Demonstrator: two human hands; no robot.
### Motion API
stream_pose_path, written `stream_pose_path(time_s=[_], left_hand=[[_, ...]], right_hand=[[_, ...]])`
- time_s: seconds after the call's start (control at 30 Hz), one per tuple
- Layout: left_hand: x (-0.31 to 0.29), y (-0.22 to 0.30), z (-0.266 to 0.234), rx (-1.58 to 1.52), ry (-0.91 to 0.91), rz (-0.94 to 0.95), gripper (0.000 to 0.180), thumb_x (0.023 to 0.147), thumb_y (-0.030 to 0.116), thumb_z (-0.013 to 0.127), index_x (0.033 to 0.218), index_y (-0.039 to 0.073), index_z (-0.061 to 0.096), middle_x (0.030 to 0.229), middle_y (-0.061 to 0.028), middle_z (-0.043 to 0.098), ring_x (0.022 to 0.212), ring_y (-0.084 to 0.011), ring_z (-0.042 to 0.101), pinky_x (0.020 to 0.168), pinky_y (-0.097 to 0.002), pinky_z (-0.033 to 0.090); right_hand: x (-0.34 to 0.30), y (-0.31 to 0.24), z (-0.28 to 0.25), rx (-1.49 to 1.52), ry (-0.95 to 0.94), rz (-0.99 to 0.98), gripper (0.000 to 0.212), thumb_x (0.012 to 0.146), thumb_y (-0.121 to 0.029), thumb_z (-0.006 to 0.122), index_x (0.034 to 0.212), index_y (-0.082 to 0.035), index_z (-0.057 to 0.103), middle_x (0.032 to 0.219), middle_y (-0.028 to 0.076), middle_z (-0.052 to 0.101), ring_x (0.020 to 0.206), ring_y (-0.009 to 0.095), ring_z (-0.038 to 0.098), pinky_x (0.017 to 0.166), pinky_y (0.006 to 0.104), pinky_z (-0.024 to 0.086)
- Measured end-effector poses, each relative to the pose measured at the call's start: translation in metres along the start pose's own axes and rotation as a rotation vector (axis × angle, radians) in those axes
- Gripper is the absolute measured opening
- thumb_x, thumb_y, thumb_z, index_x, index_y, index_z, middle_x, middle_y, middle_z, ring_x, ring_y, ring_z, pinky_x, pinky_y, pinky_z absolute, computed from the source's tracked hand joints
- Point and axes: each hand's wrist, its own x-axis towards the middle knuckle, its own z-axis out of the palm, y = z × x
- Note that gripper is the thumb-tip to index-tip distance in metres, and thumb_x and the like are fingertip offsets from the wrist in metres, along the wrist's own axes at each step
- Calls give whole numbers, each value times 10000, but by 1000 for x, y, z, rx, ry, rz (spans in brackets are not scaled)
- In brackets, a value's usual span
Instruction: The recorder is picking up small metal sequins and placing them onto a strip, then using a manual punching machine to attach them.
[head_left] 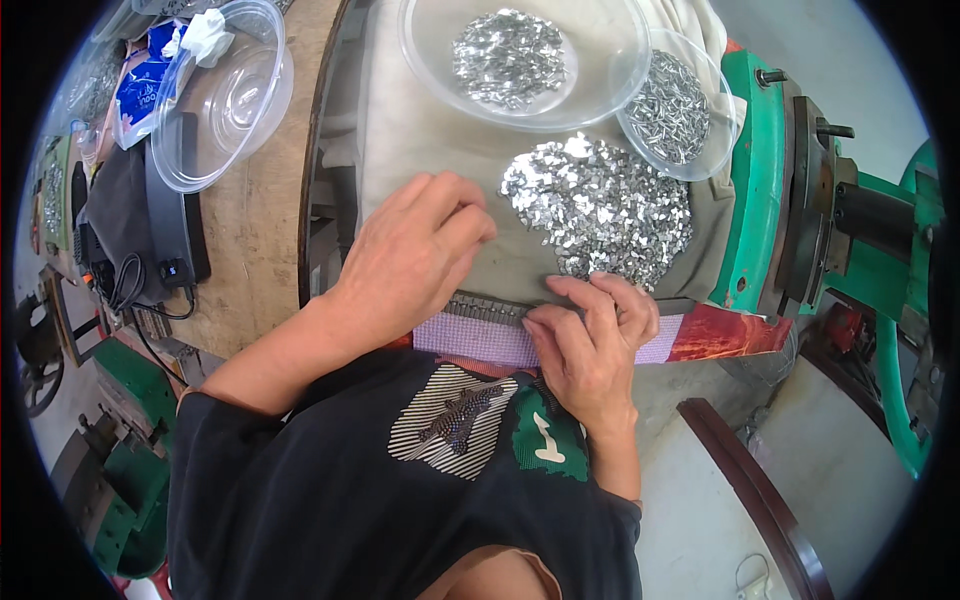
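Note:
A loose heap of small shiny metal pieces [600, 210] lies on a grey-green cloth [520, 265] in front of me. My left hand [415, 245] hovers over the cloth left of the heap, its fingers curled together; whatever they may pinch is hidden. Along the cloth's near edge runs a dark strip with a row of small metal pieces [485, 308]. At its right end rests my right hand [595, 325], fingers bent, thumb close to the strip. I cannot make out anything in its grip.
Behind the heap stand a large clear bowl [420, 70] and a smaller clear tub [715, 140], both holding metal pieces. On the left, a wooden table [255, 230] carries an empty clear container [165, 150] and a black power box [185, 230]. Green machinery [755, 190] stands close on the right.

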Motion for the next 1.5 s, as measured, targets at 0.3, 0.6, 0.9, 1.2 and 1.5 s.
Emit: stream_pose_path(time_s=[0.3, 0.6, 0.9, 1.2, 1.5], left_hand=[[-1, 6, 4, -42, -17, 57, 236, 715, 40, 758, 904, 60, 617, 1014, -75, 576, 932, -289, 572, 786, -396, 481], [1, 4, 7, -23, -12, 46, 209, 715, 51, 783, 858, 60, 631, 1014, -69, 590, 928, -288, 568, 774, -392, 490], [5, -6, -1, -49, -141, 133, 246, 720, 5, 737, 949, 82, 686, 1049, -61, 585, 981, -291, 551, 823, -397, 485], [7, -7, 2, -91, -135, 103, 187, 754, 38, 751, 918, 66, 666, 1023, -65, 583, 958, -289, 554, 813, -393, 485], [-3, 7, 4, -77, -77, 132, 161, 760, 63, 761, 876, 58, 648, 951, -63, 595, 873, -275, 567, 758, -383, 488]], right_hand=[[1, 7, -8, 2, 13, 7, 165, 736, -246, 818, 865, -200, 725, 1120, -56, 654, 1177, 230, 508, 1043, 435, 276], [46, 24, 8, -89, 93, -32, 150, 725, -203, 804, 862, -197, 744, 1126, -48, 639, 1182, 239, 503, 1024, 437, 294], [56, 23, 4, -53, 42, -102, 111, 723, -174, 792, 803, -165, 715, 1154, -26, 644, 1204, 262, 484, 1031, 450, 293], [1, 18, -15, 177, -15, 94, 177, 684, -146, 842, 825, -156, 736, 1160, -1, 665, 1194, 304, 482, 1012, 430, 327], [-12, 13, -9, 96, 2, 69, 163, 709, -171, 826, 838, -164, 727, 1156, -29, 666, 1181, 259, 513, 1016, 427, 323]])
